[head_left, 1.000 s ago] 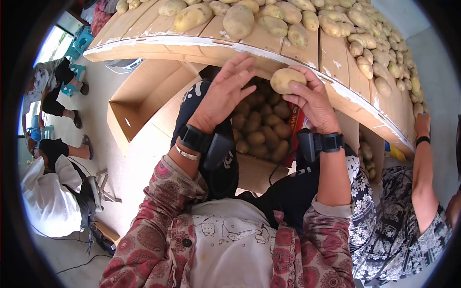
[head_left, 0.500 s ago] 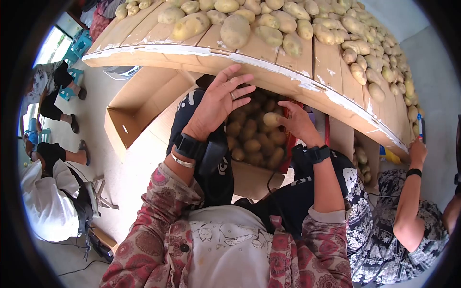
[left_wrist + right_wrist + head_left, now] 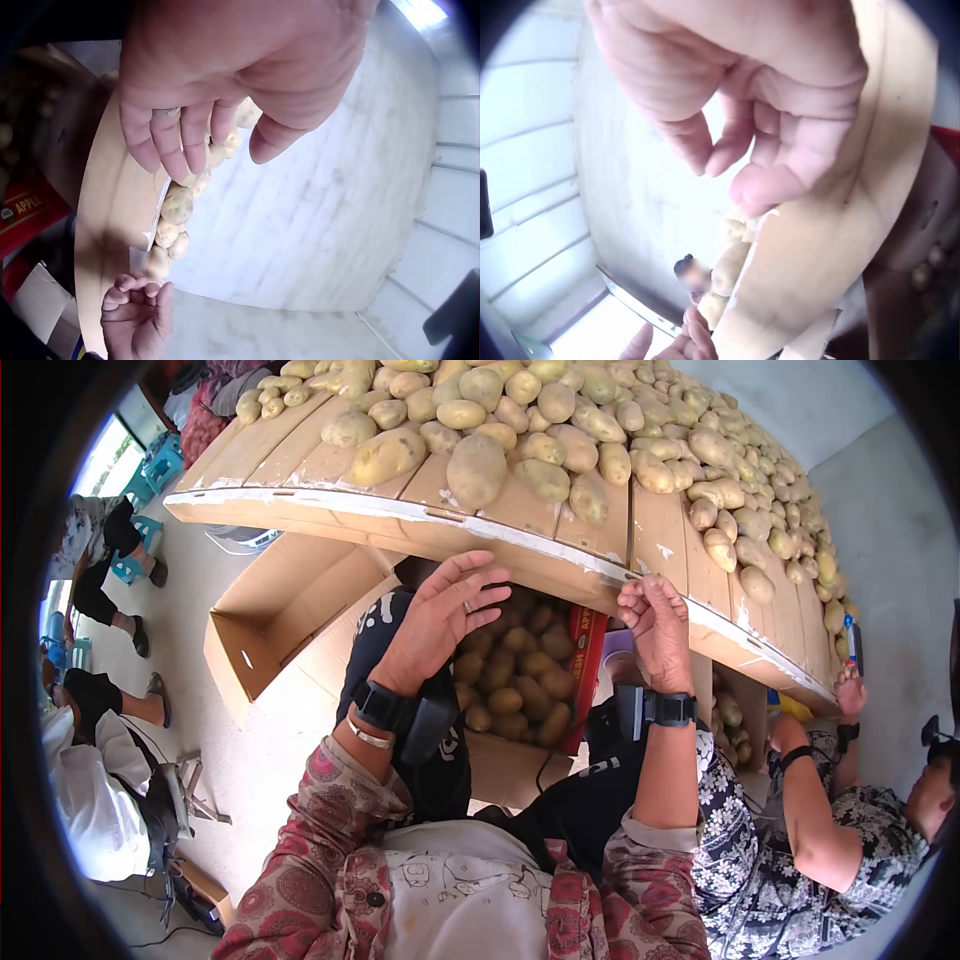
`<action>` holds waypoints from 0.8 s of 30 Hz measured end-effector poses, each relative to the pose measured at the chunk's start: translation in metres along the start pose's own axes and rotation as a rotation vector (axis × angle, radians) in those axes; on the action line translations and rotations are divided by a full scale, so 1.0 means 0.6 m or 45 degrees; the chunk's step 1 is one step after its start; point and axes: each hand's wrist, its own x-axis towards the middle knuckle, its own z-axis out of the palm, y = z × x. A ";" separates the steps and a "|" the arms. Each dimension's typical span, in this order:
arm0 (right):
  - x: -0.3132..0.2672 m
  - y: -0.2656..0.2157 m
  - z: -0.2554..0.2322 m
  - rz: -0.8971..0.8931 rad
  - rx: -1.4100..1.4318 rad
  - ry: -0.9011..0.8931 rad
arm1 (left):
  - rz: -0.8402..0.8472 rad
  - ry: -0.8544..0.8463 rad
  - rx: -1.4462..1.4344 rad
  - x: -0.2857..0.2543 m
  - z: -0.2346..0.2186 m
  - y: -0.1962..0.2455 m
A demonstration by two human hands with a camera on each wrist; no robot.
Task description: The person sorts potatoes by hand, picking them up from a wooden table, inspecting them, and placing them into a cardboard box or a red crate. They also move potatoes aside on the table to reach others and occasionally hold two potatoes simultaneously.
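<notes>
My left hand (image 3: 445, 615) hovers below the cardboard-covered table edge, its fingers slightly bent and apart, holding nothing. A ring shows on one finger. To the right, my right hand (image 3: 655, 630) is raised at the table's white-streaked edge; in the right wrist view its fingers (image 3: 769, 187) are curled, with thumb and a fingertip meeting around nothing. Beneath and between both hands, a box of potatoes (image 3: 515, 680) stands under the table, with a red printed side (image 3: 588, 660). Many more potatoes (image 3: 560, 420) are spread over the tabletop (image 3: 420, 490), the nearest lying just back from the edge.
An empty cardboard box (image 3: 290, 610) lies open at left. Another box with potatoes (image 3: 730, 720) is under the table at right. Beside me sits a person in a floral top (image 3: 760, 830), hands near the table's right end. Other people sit farther left.
The right hand held a potato above the table edge, lowered it over the box and let it go, then rose back to the edge. The left hand stayed nearly in place.
</notes>
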 end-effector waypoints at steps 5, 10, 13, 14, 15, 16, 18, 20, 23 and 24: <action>0.038 0.005 0.022 -0.275 -0.081 0.217 | 0.003 -0.003 -0.029 0.004 -0.002 -0.002; 0.117 -0.016 0.074 -0.540 -1.013 0.206 | -0.091 -0.014 0.005 0.002 0.005 -0.003; 0.152 -0.041 0.125 -0.403 -1.499 0.193 | -0.079 -0.042 0.024 0.003 0.001 -0.001; 0.177 -0.023 0.118 -0.381 -1.631 0.109 | -0.087 -0.043 0.008 0.004 0.000 -0.003; 0.183 -0.018 0.117 -0.384 -1.632 0.102 | -0.081 -0.039 0.007 0.004 0.000 -0.001; 0.188 -0.015 0.113 -0.400 -1.722 0.127 | -0.097 -0.027 0.013 0.003 0.002 -0.001; 0.196 -0.018 0.098 -0.428 -1.806 0.153 | -0.119 -0.033 0.035 0.005 0.003 -0.003; 0.179 -0.030 0.066 -0.189 -1.380 0.159 | -0.116 -0.027 0.045 0.003 0.001 0.000; 0.082 -0.056 0.065 0.097 -0.214 -0.038 | -0.102 0.004 0.051 0.007 0.009 -0.003; 0.054 -0.055 0.064 0.177 -0.101 -0.150 | -0.121 0.033 0.064 0.008 0.010 -0.003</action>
